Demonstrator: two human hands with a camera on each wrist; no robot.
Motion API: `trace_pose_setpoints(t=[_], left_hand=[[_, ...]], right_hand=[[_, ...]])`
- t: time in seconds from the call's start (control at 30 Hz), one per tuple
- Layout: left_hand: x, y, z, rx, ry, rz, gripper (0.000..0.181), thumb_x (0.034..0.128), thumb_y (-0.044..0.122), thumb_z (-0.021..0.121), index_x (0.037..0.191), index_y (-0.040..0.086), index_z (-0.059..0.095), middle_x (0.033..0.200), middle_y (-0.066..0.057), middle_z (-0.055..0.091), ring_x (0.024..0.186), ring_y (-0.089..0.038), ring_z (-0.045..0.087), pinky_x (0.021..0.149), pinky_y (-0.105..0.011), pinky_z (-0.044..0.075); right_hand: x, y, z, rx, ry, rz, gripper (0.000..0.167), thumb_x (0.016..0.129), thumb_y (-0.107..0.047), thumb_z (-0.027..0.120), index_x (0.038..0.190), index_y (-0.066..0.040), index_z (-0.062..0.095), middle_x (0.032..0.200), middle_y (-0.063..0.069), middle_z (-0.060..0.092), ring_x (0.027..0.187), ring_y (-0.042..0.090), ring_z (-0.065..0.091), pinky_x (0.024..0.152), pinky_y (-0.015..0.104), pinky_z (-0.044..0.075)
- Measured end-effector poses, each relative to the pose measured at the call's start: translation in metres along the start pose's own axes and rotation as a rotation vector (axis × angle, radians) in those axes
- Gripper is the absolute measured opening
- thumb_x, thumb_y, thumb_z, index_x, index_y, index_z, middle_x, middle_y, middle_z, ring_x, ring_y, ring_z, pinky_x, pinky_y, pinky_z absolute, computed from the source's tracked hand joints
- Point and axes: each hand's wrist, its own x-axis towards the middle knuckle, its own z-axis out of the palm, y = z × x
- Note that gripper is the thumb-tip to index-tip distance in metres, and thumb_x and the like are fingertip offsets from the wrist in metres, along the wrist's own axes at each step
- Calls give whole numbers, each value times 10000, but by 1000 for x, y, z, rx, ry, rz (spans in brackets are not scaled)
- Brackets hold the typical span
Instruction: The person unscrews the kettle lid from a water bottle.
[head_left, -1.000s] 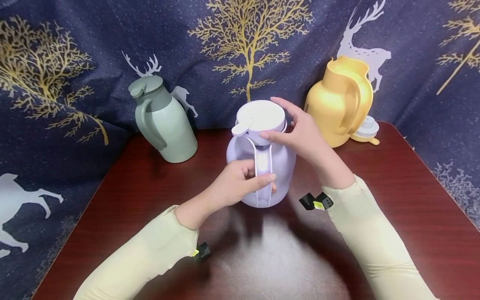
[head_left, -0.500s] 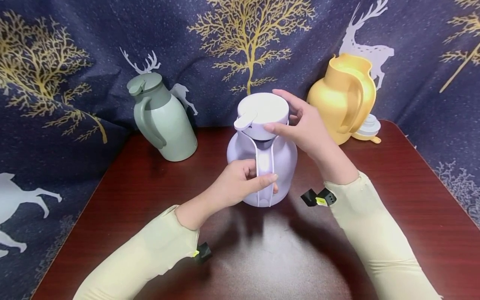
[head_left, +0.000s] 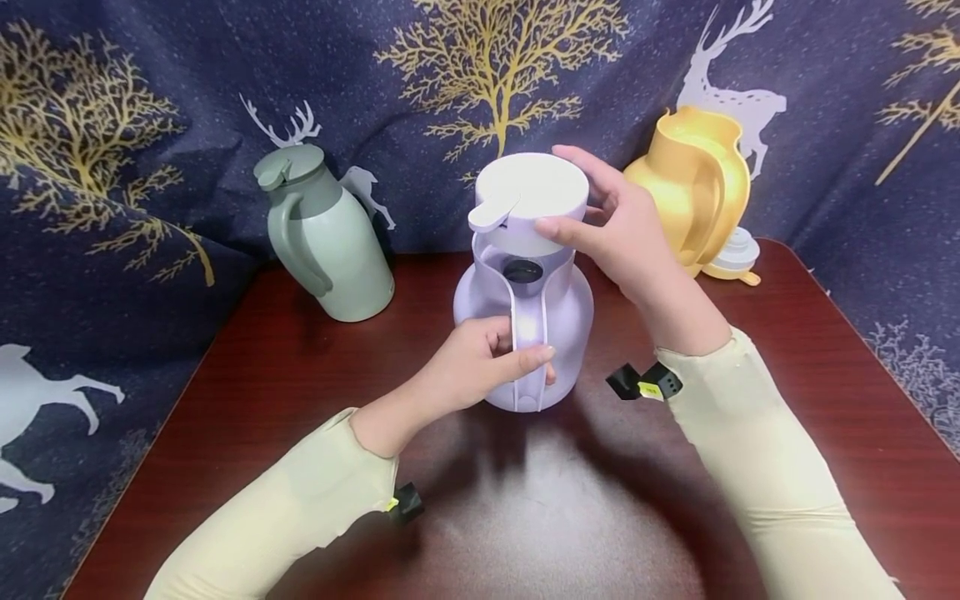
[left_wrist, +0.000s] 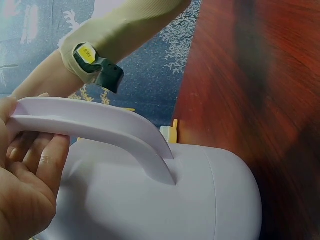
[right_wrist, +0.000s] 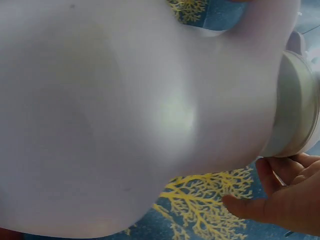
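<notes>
A lavender jug point(head_left: 567, 317) stands upright near the back middle of the table, its handle facing the person. The left hand point(head_left: 480, 364) grips that handle, the thumb across it; the left wrist view shows fingers under the handle point(left_wrist: 95, 120). Above the jug's neck, the right hand point(head_left: 618, 221) holds the white-lavender lid point(head_left: 536, 187) by its right side, thumb at the front. A dark round opening point(head_left: 522, 271) shows below the raised lid. In the right wrist view, the right hand point(right_wrist: 285, 195) touches the lid's side beyond the jug's body point(right_wrist: 125, 115).
On the left of the table point(head_left: 300, 467) stands a green jug point(head_left: 348, 258) with its lid on. A yellow jug point(head_left: 682, 200) without a lid is at the back right, partly behind the right hand. Beside it lies a yellow-and-grey lid point(head_left: 733, 254). A patterned cloth hangs behind.
The right hand has lifted the lid up from the lavender jug's neck, baring the dark opening. The left hand keeps its grip on the handle, and the jug stays in place.
</notes>
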Motion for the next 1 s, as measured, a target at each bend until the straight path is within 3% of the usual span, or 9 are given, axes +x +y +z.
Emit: trace_pose_setpoints(t=[0.13,0.23,0.4,0.7,1.0], left_hand=[[0,0,0,2,11,-17,174,980,186,675,1024,27,729,901,-127,784,764,-71,665,729,-259,545],[-1,1,-1,2,17,-19,170,977,188,676,1013,29,728,892,-122,781,757,-79,661,719,-261,541],[1,-1,0,-8,13,-12,179,976,183,674,1001,14,725,882,-124,778,737,-62,654,703,-249,538],[2,-1,1,-2,7,-16,184,980,197,669,991,26,733,887,-127,781,739,-54,657,702,-243,541],[2,-2,1,-8,9,-16,175,985,181,663,998,19,728,892,-130,780,752,-61,653,712,-250,539]], right_hand=[[-3,-5,-3,60,9,-8,668,865,-145,756,1491,-197,531,1385,58,638,1189,94,613,990,208,513],[-4,-7,-4,102,3,-2,667,860,-147,761,1486,-195,534,1345,47,650,1183,95,615,956,170,515],[-6,-8,-7,176,-2,-2,662,857,-116,757,1479,-168,538,1287,31,660,1149,109,615,917,154,523],[-12,-10,-15,212,31,-35,648,837,-110,779,1450,-154,576,1251,0,664,1160,137,593,906,153,515],[-23,1,-27,319,41,-48,607,860,-51,717,1445,-123,572,1188,-13,694,1113,156,592,861,179,526]])
